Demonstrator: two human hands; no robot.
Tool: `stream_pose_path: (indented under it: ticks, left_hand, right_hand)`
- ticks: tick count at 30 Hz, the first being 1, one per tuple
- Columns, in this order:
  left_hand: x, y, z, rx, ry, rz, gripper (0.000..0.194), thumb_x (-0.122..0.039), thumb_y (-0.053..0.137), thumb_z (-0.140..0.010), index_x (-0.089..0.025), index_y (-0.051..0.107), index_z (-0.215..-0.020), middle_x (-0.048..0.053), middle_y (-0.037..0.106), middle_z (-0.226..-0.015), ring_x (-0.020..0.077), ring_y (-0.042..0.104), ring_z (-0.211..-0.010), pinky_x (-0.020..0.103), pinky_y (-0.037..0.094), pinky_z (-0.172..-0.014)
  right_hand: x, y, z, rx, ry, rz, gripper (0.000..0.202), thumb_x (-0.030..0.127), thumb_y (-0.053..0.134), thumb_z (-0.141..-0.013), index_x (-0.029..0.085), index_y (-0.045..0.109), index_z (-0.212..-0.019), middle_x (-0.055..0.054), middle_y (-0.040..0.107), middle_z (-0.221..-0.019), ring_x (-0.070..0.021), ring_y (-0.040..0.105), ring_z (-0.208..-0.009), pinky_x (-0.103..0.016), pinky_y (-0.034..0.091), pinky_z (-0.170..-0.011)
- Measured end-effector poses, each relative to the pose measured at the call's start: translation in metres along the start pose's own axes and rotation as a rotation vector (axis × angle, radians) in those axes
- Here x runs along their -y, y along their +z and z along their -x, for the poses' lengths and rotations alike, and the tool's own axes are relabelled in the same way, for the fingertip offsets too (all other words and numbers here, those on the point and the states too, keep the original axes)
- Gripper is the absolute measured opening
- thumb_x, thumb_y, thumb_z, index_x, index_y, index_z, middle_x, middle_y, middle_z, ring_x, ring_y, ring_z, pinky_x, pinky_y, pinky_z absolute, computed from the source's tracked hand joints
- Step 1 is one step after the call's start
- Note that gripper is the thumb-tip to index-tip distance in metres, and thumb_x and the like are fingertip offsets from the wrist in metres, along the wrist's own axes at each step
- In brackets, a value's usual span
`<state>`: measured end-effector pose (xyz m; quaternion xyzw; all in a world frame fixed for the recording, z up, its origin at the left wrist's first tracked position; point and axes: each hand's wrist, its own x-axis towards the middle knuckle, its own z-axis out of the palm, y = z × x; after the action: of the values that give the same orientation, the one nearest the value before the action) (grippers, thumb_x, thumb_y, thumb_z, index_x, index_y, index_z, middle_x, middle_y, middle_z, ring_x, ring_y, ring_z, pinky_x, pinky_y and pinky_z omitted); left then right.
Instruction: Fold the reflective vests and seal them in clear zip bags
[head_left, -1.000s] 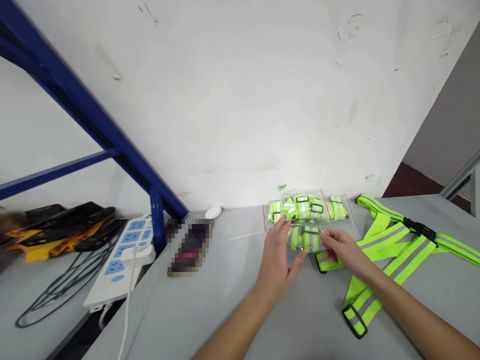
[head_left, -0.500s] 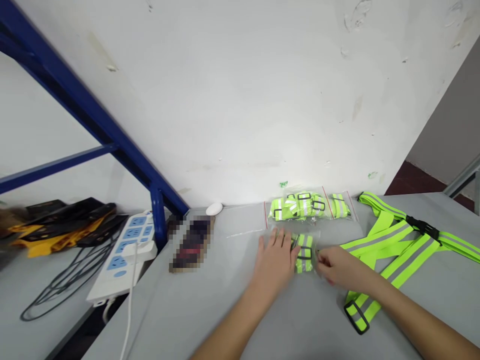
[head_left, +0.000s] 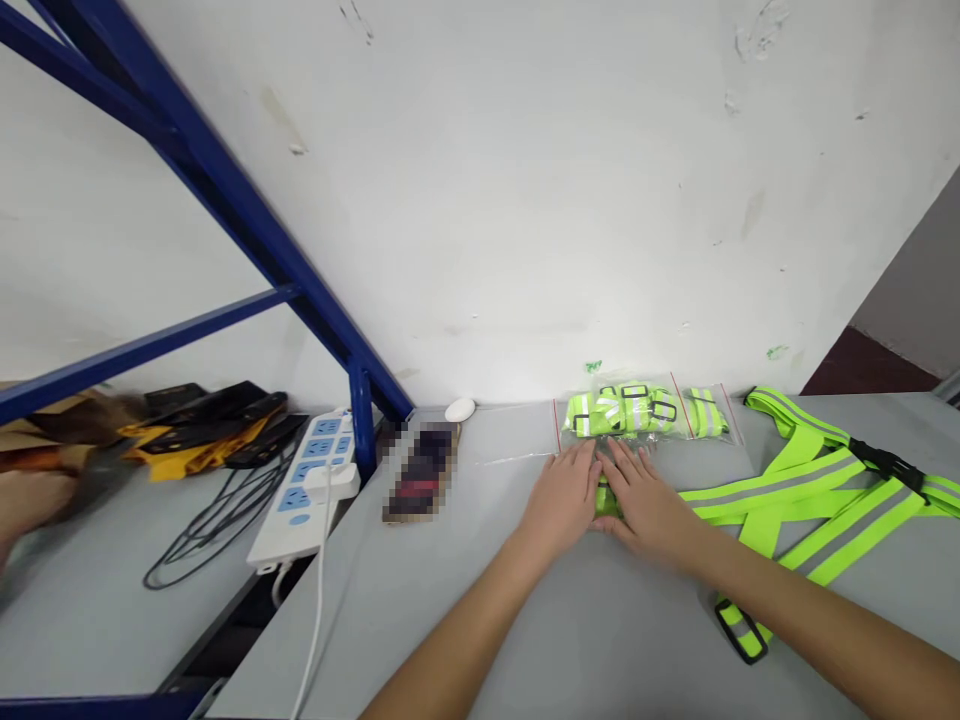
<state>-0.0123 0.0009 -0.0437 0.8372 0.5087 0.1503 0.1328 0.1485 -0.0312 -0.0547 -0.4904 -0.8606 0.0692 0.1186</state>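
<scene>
Small green packet [head_left: 607,502] on the bench [head_left: 585,650]
Left hand [head_left: 561,495] and right hand [head_left: 654,505] lie over it, fingers outstretched, unclenched; bagged green straps [head_left: 630,410] lie on its far side.

Grey counter [head_left: 562,640], against wall [head_left: 525,200]. On it, back edge: clear bags of lime straps [head_left: 626,408], white oval disc [head_left: 460,410]. Just in front of the bags: small lime pack [head_left: 606,500], mostly covered. Right: loose lime harness [head_left: 799,478], black buckles. Left: pixelated item [head_left: 424,470], white cable [head_left: 319,610]. Second grey counter [head_left: 97,640] further left carries black-and-yellow items [head_left: 187,462], dark cables [head_left: 196,553].
</scene>
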Motion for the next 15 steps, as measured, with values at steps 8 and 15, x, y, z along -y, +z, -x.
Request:
stream_pose_path:
  ticks: [8,15]
  left_hand:
    - [0.004,-0.015,0.018,0.116,-0.108,-0.234,0.035,-0.026,0.028,-0.097,-0.016,0.059,-0.110,0.012,0.064,-0.112,0.0272,0.056,-0.109,0.046,0.044,-0.092]
    - [0.005,0.011,0.010,0.034,-0.062,-0.160,0.049,-0.031,0.021,-0.099,-0.011,0.045,-0.136,0.013,0.046,-0.144,0.0291,0.034,-0.137,0.056,0.019,-0.113]
  right_hand:
    - [0.017,0.025,-0.011,0.030,0.011,-0.039,0.075,0.048,0.046,-0.091,0.004,0.023,-0.148,-0.022,0.021,-0.155,-0.0308,0.016,-0.144,-0.051,0.028,-0.113]
    - [0.003,0.035,-0.001,0.042,0.007,0.017,0.092,0.053,0.056,-0.084,0.008,0.012,-0.151,-0.022,0.027,-0.153,-0.0344,0.023,-0.142,-0.055,0.032,-0.111]
